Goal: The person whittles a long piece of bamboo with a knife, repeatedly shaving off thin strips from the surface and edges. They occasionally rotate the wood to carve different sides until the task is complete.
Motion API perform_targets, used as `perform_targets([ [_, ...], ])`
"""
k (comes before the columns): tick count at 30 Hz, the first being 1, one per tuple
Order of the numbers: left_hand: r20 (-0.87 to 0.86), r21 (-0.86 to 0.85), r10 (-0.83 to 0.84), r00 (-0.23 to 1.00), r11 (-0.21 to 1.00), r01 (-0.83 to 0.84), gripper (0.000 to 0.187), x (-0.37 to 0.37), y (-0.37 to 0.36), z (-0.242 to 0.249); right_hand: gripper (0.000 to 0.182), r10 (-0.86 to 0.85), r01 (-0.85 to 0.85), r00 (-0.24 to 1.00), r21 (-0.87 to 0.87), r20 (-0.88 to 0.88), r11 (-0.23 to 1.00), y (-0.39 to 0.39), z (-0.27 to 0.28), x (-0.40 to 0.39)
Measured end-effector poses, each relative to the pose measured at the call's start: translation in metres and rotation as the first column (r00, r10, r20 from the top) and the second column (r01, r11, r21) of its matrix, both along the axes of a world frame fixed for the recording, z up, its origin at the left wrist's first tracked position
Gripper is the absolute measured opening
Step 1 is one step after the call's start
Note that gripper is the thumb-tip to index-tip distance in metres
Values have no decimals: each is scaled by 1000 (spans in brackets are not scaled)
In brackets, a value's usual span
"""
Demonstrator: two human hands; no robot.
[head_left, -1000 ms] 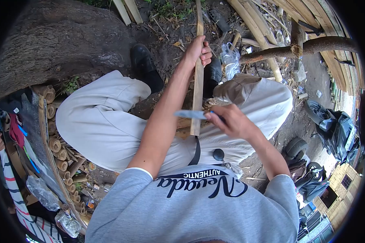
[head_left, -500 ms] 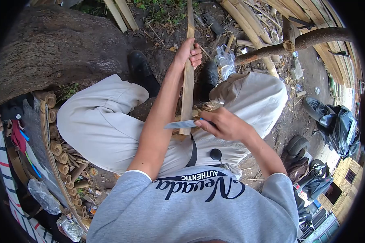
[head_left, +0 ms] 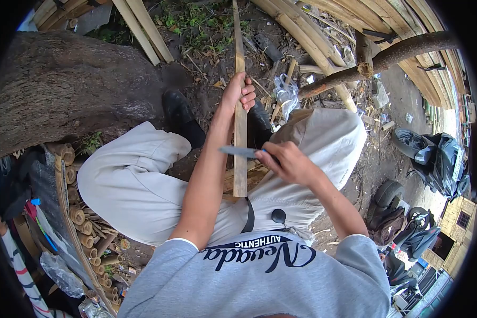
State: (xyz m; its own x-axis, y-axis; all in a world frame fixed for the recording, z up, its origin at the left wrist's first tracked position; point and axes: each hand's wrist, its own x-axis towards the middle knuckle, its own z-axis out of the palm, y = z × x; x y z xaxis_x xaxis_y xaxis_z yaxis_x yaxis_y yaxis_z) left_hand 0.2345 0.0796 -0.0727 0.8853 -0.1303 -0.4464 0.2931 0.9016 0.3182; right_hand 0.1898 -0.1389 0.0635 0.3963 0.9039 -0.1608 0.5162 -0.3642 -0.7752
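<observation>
My left hand [head_left: 237,94] is wrapped around a long flat bamboo strip [head_left: 240,132], which points away from me. The strip's near end lies at my lap between my thighs. In my right hand [head_left: 289,163] is a knife [head_left: 238,152], its handle mostly hidden by the fingers. The blade lies crosswise over the strip, below my left hand, with its tip reaching toward my left forearm.
A thick tree trunk [head_left: 79,90] lies at the left, with stacked bamboo pieces [head_left: 85,228] below it. A branch [head_left: 392,58] and bamboo poles [head_left: 307,32] are at upper right. Motorcycles [head_left: 434,164] stand at right. Another person's arm [head_left: 0,222] shows at the left edge.
My left hand and the bamboo strip have come closer to my body. The knife has shifted farther up the strip, away from its near end. The view has tilted slightly.
</observation>
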Motion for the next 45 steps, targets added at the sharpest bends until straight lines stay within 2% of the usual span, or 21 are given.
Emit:
perform_targets([
  [5, -7, -15, 21, 1000, 1000, -21, 31, 2, -2, -1, 31, 190, -182, 970, 62, -150, 981, 1, 3, -3],
  [7, -30, -11, 29, 999, 1000, -29, 31, 3, -7, -4, 30, -93, 87, 995, -121, -39, 989, 5, 0, 9],
  [9, -20, 25, 24, 1000, 999, -24, 31, 2, -5, -4, 31, -78, 78, 997, -74, 2, 994, 1, 2, 3],
  [11, -20, 36, 23, 1000, 999, -22, 31, 1, -3, -5, 32, 222, -221, 974, 49, -36, 974, -6, 12, -5],
  [12, -18, 41, 20, 1000, 999, -20, 31, 0, -4, -4, 33, 247, -247, 968, -2, -43, 969, -5, 20, -6],
  [17, -29, 37, 25, 999, 999, -24, 31, 3, -6, -7, 33, -9, 8, 1000, -55, -18, 998, 2, 3, 7],
  [19, -15, 29, 20, 1000, 999, -20, 31, -1, -2, -8, 33, 170, -170, 986, -17, -3, 985, -1, 4, -1],
  [22, -48, 53, 19, 999, 998, -16, 31, 0, -3, -3, 32, 261, -259, 963, 39, -62, 965, -6, 16, -10],
  [23, -45, 49, 16, 999, 999, -14, 31, 2, -5, -1, 32, 258, -257, 964, 34, -59, 966, -5, 15, -6],
  [25, -80, 11, 39, 996, 999, -38, 31, 7, -8, -1, 31, -57, 54, 997, -70, -44, 996, 0, 6, 4],
  [27, -65, 33, 35, 997, 999, -33, 31, 4, -7, -2, 35, -54, 53, 998, -49, -27, 997, -1, 3, 4],
  [29, -52, 62, 40, 998, 997, -37, 30, 0, -3, -8, 34, 187, -186, 975, 18, -122, 982, -8, 9, -12],
  [31, -76, 70, 55, 996, 996, -50, 30, 0, -7, -10, 32, 246, -249, 964, -18, -98, 968, -7, 34, -15],
  [33, -77, 16, 52, 996, 999, -50, 30, 5, -9, -5, 32, 248, -255, 949, -12, -193, 967, -8, 46, -5],
  [34, -74, 10, 60, 995, 998, -60, 30, 7, -8, -2, 32, 147, -169, 944, -49, -296, 984, -6, 52, 3],
  [35, -76, 2, 67, 995, 998, -67, 30, 6, -8, 0, 32, 156, -178, 942, -47, -296, 983, -2, 48, 5],
  [37, -59, 5, 68, 996, 998, -68, 30, 3, -6, -2, 31, -288, 284, 931, -48, -225, 958, 7, 38, 7],
  [39, -49, 4, 47, 998, 999, -47, 30, 0, 0, -1, 31, -266, 257, 945, -73, -190, 964, 16, 34, 8],
  [42, -64, 1, 54, 996, 999, -54, 31, 0, 0, 2, 32, 14, -13, 1000, -31, 8, 999, 14, 19, -6],
  [43, -65, 13, 59, 996, 998, -59, 31, 1, 0, -2, 32, 20, -20, 1000, -25, 7, 999, 13, 22, -13],
  [45, -68, 19, 61, 996, 998, -60, 31, -2, -3, -5, 31, 204, -205, 972, -1, -118, 979, 11, 34, -26],
])
